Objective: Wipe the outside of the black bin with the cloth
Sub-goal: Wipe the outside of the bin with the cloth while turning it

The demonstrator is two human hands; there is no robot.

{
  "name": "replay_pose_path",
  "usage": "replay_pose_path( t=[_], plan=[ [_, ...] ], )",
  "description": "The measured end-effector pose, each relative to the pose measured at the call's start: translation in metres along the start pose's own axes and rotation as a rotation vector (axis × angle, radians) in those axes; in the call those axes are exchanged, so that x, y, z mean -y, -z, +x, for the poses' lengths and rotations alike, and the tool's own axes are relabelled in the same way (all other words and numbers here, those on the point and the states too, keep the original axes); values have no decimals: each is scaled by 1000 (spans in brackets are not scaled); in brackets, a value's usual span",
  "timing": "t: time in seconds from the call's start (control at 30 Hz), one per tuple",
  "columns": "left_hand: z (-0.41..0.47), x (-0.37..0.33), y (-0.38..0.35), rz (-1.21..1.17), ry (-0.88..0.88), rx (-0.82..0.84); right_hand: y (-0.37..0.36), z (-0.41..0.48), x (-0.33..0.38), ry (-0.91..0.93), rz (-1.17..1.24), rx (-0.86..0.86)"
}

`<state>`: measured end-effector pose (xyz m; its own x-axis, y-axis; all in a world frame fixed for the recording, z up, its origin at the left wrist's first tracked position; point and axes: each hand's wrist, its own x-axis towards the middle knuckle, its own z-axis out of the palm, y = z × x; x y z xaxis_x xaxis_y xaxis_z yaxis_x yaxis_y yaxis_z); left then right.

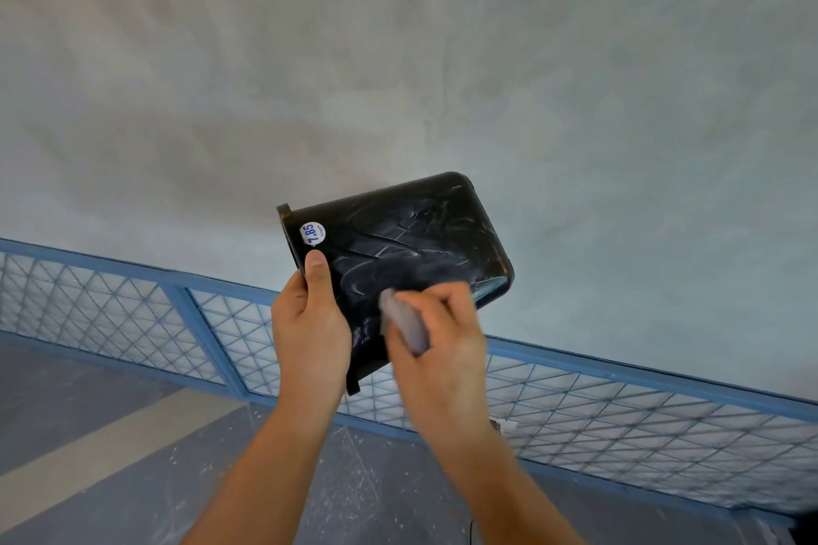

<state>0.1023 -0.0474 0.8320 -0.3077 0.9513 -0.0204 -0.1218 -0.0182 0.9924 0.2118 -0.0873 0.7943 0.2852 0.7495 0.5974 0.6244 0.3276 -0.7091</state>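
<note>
- Before a grey plastered wall, above a blue mesh railing: black bin held in the air, tipped on its side, rim toward the person's left, base up and to the right.
- Left hand clamped on the rim. Thumb lies flat on the outer wall, just below a round white sticker reading 7.85.
- Right hand blurred, fingers curled round a pale grey cloth pressed against the bin's outer wall.
- Pale smears streak that wall.
- Grey speckled floor lower left.
</note>
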Motion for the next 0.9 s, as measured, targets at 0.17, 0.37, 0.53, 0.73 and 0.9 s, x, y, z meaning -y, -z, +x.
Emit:
replay_pose_path(
  t=[0.17, 0.37, 0.53, 0.73, 0.9],
  plan=[
    [8, -1, 9, -18, 31, 9, 19, 0, -16, -96, 25, -79],
    [6, -2, 10, -1, 14, 14, 5, 3, -3, -60, -16, -42],
    [12, -3, 20, 3, 6, 10, 24, 5, -21, -214, -12, -83],
    [10, -6, 22, -27, 34, 12, 11, 17, -6, -157, 20, -102],
    [15, -10, 31, -52, 37, 15, 18, 7, -17, -220, -8, -161]
  ],
)
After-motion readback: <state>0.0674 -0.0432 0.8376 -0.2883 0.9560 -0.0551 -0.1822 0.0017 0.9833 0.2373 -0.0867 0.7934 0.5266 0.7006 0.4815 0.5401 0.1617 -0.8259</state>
